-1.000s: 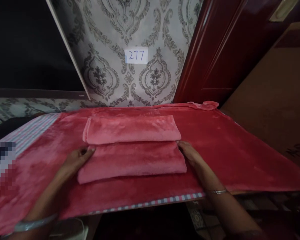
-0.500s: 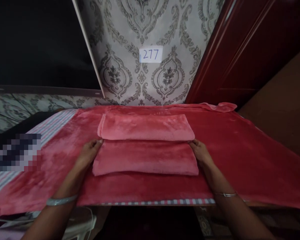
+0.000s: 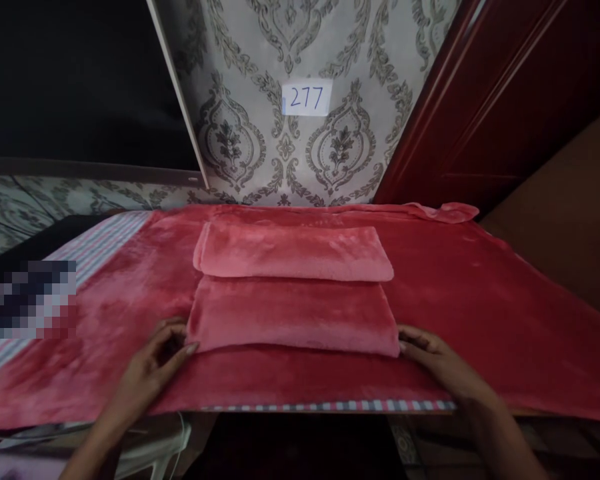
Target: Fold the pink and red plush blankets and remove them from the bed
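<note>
Folded towel (image 3: 293, 317) — between both hands' fingertips.

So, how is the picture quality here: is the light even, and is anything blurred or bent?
Head view: light is dim and soft; the folded pink towel and both hands, left hand and right hand, look fairly sharp. The door frame shows a glossy streak. Straight edges lean outward, wide-lens distortion. A pixelated block hides the left edge.

Folded pink towel (image 3: 293, 317): plush fleece, folded into a long flat rectangle, lying flat and crosswise before me on the red blanket (image 3: 480, 313); my fingers touch both near corners. Second folded pink towel (image 3: 293, 250): same material, lying parallel, touching its far edge.
</note>
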`<state>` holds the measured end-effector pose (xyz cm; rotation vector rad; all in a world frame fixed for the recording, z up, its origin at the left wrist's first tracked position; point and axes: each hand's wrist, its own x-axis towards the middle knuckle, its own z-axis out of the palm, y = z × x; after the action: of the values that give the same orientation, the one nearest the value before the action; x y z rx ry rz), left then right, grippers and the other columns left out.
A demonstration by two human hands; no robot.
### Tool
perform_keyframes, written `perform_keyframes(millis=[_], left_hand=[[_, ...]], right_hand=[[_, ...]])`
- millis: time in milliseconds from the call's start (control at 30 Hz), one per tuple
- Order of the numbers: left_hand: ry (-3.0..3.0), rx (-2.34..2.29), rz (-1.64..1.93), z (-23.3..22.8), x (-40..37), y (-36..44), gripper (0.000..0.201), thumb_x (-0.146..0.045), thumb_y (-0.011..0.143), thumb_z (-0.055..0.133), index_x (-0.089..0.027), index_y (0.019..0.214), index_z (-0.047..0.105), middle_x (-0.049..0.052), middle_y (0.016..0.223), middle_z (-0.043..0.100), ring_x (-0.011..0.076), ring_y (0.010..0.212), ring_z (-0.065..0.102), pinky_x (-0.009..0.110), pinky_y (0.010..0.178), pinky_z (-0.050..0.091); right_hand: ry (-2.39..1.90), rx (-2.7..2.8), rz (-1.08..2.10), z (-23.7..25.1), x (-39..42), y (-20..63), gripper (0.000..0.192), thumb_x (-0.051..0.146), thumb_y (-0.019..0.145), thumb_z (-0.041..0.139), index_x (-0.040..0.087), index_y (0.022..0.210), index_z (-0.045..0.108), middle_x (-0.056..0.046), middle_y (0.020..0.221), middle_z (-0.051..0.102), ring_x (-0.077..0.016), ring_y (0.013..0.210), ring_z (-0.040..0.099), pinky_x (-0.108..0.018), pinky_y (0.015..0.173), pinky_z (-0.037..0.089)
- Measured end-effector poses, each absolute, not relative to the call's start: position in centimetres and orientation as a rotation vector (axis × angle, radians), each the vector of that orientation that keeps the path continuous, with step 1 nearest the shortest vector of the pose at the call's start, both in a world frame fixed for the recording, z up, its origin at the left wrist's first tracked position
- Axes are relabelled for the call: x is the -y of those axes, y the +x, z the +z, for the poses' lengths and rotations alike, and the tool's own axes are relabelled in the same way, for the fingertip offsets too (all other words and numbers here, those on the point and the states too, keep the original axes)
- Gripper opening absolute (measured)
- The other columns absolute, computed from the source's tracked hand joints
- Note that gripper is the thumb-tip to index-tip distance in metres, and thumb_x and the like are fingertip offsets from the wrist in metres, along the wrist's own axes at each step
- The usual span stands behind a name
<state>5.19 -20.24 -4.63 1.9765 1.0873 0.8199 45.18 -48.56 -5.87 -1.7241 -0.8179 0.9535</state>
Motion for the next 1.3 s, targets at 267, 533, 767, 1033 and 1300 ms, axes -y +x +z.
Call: perform_keyframes(millis=[267,533,767,1033,1300], left_hand=[[2.055,-1.035,0.796,-5.1,20.2,5.1,0.035,-0.061,0.069,0.074,-0.027,0.075,0.07,0.005,0.087,0.066,0.0259,0.091,0.064,0.037,0.089,0.054],[1.962,-0.992,0.774,-5.1,20.7,5.7,0.028,-0.053,0.07,0.074,-0.025,0.074,0.072,0.009,0.102,0.066,0.0274,0.103,0.063,0.038,0.097,0.05],[1.693,-1.037,0.932,-4.9,21.2,4.9,0.036,-0.058,0.079,0.069,-0.022,0.076,0.064,0.004,0.096,0.065,0.0215,0.092,0.06,0.031,0.086,0.048],[1.688,-1.098,0.839,-4.7,20.8,3.9,0.047,-0.066,0.072,0.073,-0.021,0.076,0.061,-0.002,0.075,0.054,0.0159,0.073,0.051,0.024,0.068,0.044],[1.684,-1.129,0.683,-3.1,21.1,5.1,0.052,-0.069,0.064,0.076,-0.021,0.079,0.065,0.0,0.079,0.06,0.0187,0.077,0.055,0.025,0.066,0.045]], right_hand=[[-1.682,1.041,0.94,-5.3,47.9,45.0,0.044,0.065,0.073,0.076,0.026,0.094,0.082,-0.01,0.11,0.076,-0.0304,0.106,0.067,-0.046,0.103,0.048],[-1.72,1.11,0.925,-4.9,47.9,44.6,0.049,0.066,0.073,0.074,0.026,0.101,0.082,-0.013,0.119,0.074,-0.0351,0.114,0.066,-0.051,0.106,0.046],[-1.775,0.943,0.669,-6.2,48.2,44.8,0.049,0.071,0.068,0.074,0.024,0.081,0.078,-0.007,0.08,0.074,-0.0252,0.077,0.066,-0.035,0.077,0.057],[-1.845,0.928,0.615,-6.5,50.0,45.6,0.053,0.076,0.067,0.071,0.023,0.07,0.073,-0.003,0.066,0.066,-0.0195,0.065,0.06,-0.025,0.062,0.053],[-1.849,0.871,0.669,-6.0,49.1,45.7,0.053,0.07,0.071,0.07,0.022,0.092,0.08,-0.01,0.089,0.077,-0.03,0.09,0.069,-0.036,0.08,0.057]])
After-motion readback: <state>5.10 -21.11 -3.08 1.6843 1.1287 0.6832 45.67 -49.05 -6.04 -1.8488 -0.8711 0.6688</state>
